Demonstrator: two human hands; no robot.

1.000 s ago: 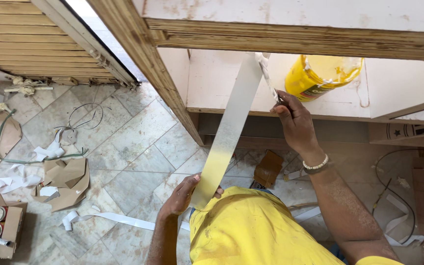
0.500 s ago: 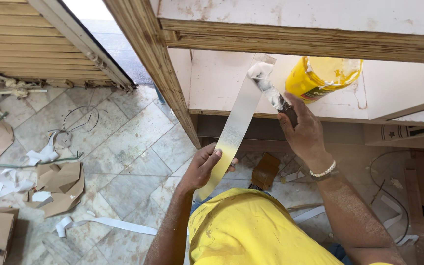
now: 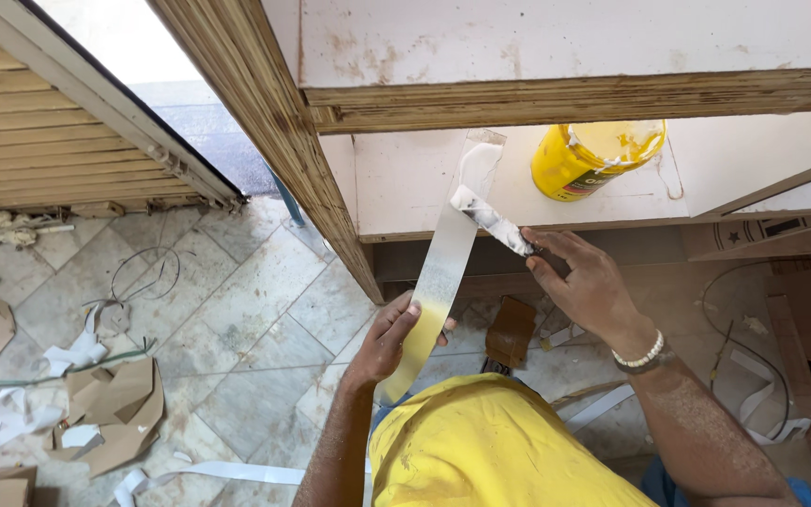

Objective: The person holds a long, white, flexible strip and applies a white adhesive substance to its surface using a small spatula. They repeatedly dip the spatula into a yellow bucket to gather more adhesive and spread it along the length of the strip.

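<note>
Lowered: right hand (image 3: 589,282) with spreader (image 3: 492,220) | left hand (image 3: 394,340) grips strip (image 3: 443,272)

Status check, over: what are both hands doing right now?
Left hand holds the white strip from below. Right hand presses a smeared blade against it. Yellow can open on the shelf, clear of both.

A yellow jar (image 3: 593,158) stands on a white shelf (image 3: 405,183). Torn cardboard pieces (image 3: 114,413), white paper scraps (image 3: 68,357) and a wire loop (image 3: 147,272) litter the tiled floor (image 3: 246,329).
</note>
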